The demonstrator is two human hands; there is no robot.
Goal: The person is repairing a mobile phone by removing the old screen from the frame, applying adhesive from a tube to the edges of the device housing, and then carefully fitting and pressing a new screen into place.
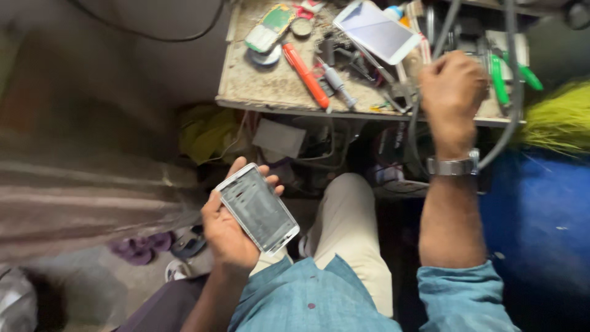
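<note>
The left hand (226, 230) grips a phone (258, 208) by its edges, fingers curled round the far side, thumb on the near side; the dark face points up. It sits low, over the lap, well below and apart from the workbench (258, 92).

The right hand (452, 86) is closed in a fist at the bench's front edge, among grey cables (513, 117); what it grips cannot be told.

Judgement: the step in hand appears to be fetching something from the bench while the phone waits. The next move would call for a steady left grip and a clean lift past the cables.

Also on the bench: 1 orange-handled screwdriver (305, 75), a second white phone (377, 31), green-handled pliers (510, 77).
</note>
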